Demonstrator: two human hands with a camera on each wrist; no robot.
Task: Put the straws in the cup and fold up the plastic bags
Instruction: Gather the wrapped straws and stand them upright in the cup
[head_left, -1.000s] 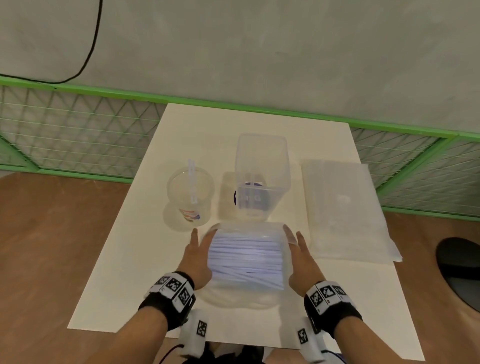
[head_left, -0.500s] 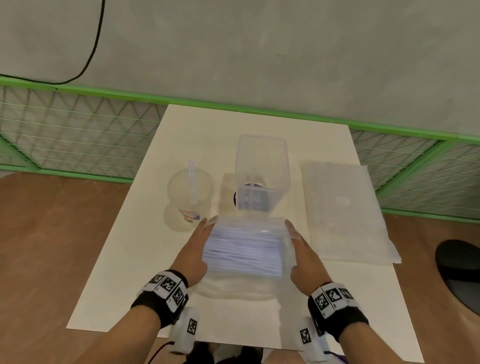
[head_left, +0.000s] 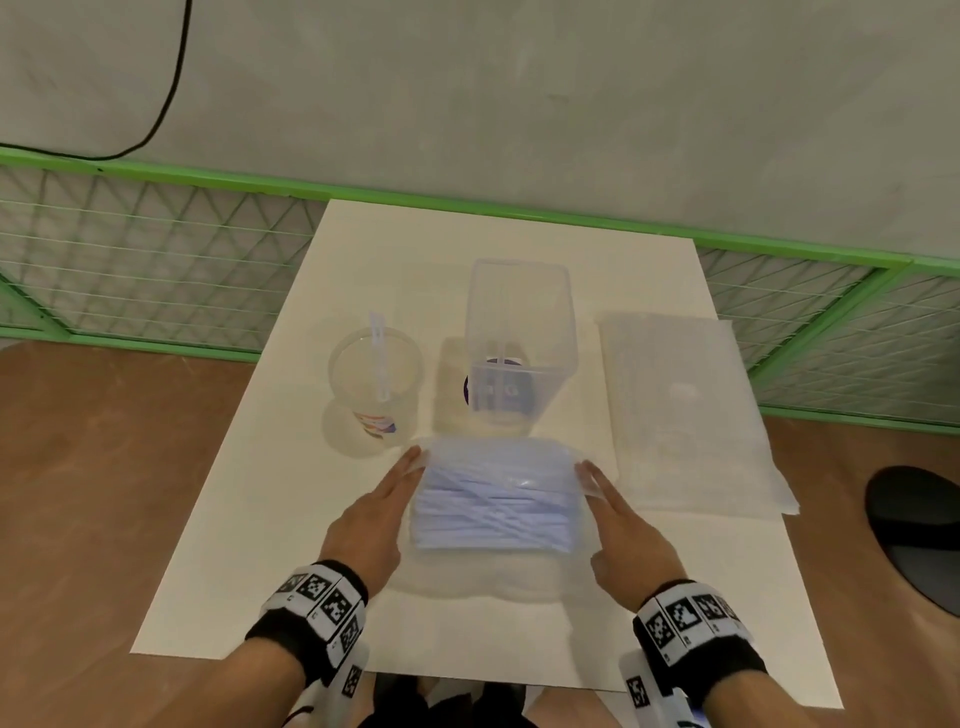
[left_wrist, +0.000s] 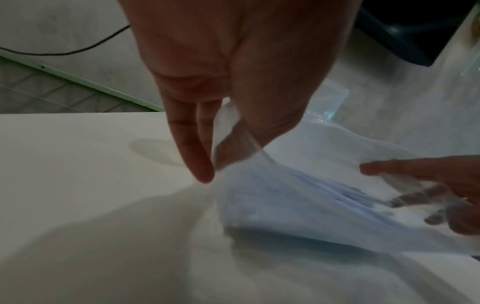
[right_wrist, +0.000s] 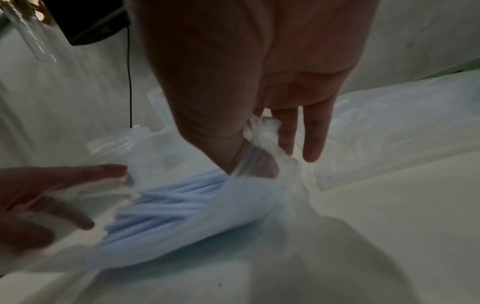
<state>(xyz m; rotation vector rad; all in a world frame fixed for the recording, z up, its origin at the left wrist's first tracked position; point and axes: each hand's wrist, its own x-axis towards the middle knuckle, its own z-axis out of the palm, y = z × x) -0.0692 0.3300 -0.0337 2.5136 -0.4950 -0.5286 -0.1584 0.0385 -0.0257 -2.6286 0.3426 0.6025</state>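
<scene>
A clear plastic bag (head_left: 496, 499) full of pale blue straws (head_left: 493, 519) hangs just above the white table (head_left: 270, 519), its shadow beneath it. My left hand (head_left: 402, 470) pinches the bag's left far corner between thumb and fingers (left_wrist: 197, 164). My right hand (head_left: 592, 475) pinches the right far corner, and the film bunches around its thumb (right_wrist: 233, 156). Behind and to the left stands a clear cup (head_left: 374, 384) with one straw (head_left: 379, 353) upright in it.
A tall clear square container (head_left: 519, 332) stands right behind the bag, beside the cup. A flat stack of clear plastic bags (head_left: 685, 410) lies at the table's right side. A green mesh fence (head_left: 156, 270) runs behind the table.
Both hands, which flanked the bag as it lay on the table, have taken hold of its far corners. The bag has come up off the table and shifted slightly away from me.
</scene>
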